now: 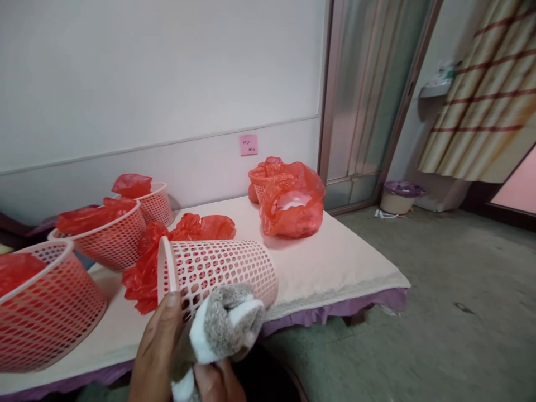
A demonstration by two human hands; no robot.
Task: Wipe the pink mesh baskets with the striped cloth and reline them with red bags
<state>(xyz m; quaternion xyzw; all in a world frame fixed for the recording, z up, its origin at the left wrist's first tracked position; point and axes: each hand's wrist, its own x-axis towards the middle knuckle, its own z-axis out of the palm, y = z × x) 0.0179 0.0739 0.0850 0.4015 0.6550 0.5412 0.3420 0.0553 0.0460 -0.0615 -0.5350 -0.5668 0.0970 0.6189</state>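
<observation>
A light pink plastic mesh wastebasket (234, 259) lies on its side, its open rim facing left. My left hand (154, 346) is closed on the rim, with the thumb over the edge. In my right hand (215, 382) is a fluffy grey-and-white striped cloth (226, 324), bunched up and held against the near side of the basket. The cloth hides some of the right fingers. A crumpled red plastic bag (144, 279) sits at the basket's mouth and behind it; whether part of it is inside, I cannot tell.
Pink baskets with red bags, including a near one (71, 312), stand left on the bed (343, 262). A puffed red bag (293, 206) sits beside another basket at the back. A wall, a sliding door (355, 100) and a bin (396, 201) lie beyond.
</observation>
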